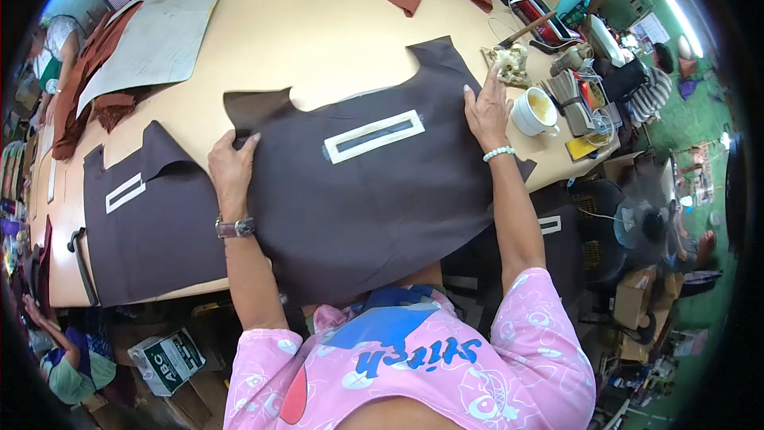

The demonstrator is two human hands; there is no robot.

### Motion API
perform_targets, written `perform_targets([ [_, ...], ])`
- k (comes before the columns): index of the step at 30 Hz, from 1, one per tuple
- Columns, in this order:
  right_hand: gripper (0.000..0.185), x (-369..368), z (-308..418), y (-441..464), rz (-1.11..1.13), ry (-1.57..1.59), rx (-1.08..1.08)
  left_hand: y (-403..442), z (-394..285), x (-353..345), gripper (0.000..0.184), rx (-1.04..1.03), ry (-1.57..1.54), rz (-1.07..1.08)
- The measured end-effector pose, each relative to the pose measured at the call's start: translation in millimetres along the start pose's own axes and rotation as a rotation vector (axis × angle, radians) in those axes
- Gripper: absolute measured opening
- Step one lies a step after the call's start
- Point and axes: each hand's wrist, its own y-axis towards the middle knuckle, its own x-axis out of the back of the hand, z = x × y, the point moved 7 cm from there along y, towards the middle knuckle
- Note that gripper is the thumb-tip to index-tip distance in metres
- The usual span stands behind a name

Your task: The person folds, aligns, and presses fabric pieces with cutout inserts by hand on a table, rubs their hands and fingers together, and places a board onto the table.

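A dark brown cut piece [374, 199] with a white rectangular frame [374, 137] near its upper middle spans the table edge in front of me. My left hand [232, 167] grips its left side, thumb and fingers pinched at the edge. On the right side my right hand [487, 111] rests with fingers extended and close together, at the piece's edge beside a white cup [534, 111]. A second dark piece [151, 231] with a similar white frame lies at the left, its upper corner folded over.
A grey-white sheet [159, 36] and reddish-brown material [99, 72] lie at the upper left. A glue-crusted lump [509, 65], brush [527, 29], stacked bundles [569, 103] and a black curved handle [82, 267] are on the table. Other people are at the far left.
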Motion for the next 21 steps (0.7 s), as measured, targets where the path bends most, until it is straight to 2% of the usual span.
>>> perform_targets([
  [3, 0.074, -21.4, -9.2, 5.3, 0.146, -0.017, -0.098, -1.9, -7.2, 2.1, 0.030, 0.018, -0.112, -0.001],
  [4, 0.074, -25.3, -6.9, 6.3, -0.007, -0.063, -0.034, -3.2, -10.0, 2.7, 0.024, -0.046, -0.152, -0.073],
  [7, 0.065, -34.6, -12.2, 10.2, -0.080, 0.145, -0.031, -0.8, -7.0, 0.9, 0.022, -0.128, -0.337, -0.143],
  [9, 0.062, -34.7, -7.3, 12.7, -0.071, 0.239, 0.026, -2.0, -8.4, -3.2, 0.020, -0.116, -0.401, -0.116],
  [11, 0.061, -27.8, -7.4, 9.7, -0.162, 0.358, 0.034, -5.0, -18.7, -3.5, 0.021, -0.131, -0.541, -0.138],
  [13, 0.060, -1.9, -8.5, 5.8, -0.255, 0.533, 0.005, -5.7, -19.6, 5.2, 0.023, -0.139, -0.488, -0.153],
  [15, 0.064, 27.6, -11.5, -3.7, -0.423, 0.566, 0.092, -16.5, -28.6, 21.6, 0.028, -0.070, -0.509, -0.168],
  [17, 0.065, 57.8, -25.7, -16.9, -0.496, 0.608, 0.076, -32.6, -57.6, 43.2, 0.027, -0.133, -0.525, -0.237],
  [19, 0.065, 86.4, -51.1, -39.5, -0.536, 0.618, 0.015, -47.2, -76.5, 45.4, 0.026, -0.138, -0.688, -0.163],
  [21, 0.065, 102.4, -92.9, -70.4, -0.454, 0.546, -0.115, -61.2, -85.0, 30.1, 0.024, -0.051, -0.789, -0.085],
])
